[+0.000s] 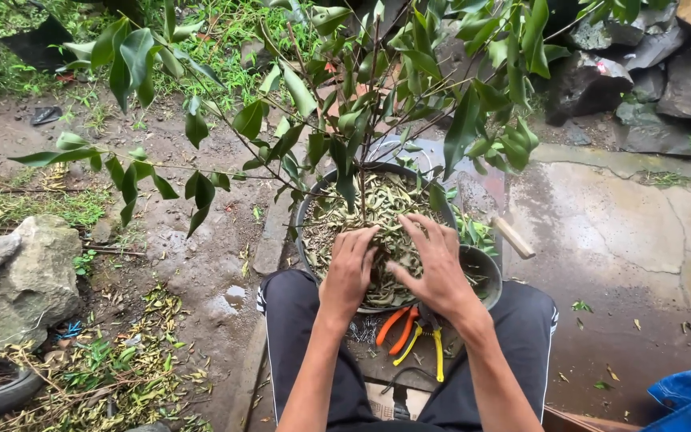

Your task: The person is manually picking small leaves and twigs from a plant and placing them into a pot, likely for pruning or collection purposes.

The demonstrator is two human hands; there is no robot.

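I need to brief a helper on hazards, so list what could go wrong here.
1. Both hands, left hand and right hand, press the dry leaves around the thin trunk; it might bend or snap.
2. The pot sits between the knees on wet ground; it could tip.
3. The pliers lie by the legs; a shift may knock them.

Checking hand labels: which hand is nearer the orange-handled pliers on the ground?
Left. The left hand lies on the pot's leaf mulch just above the orange-handled pliers; the right hand sits slightly farther right, nearer the yellow-handled cutters.
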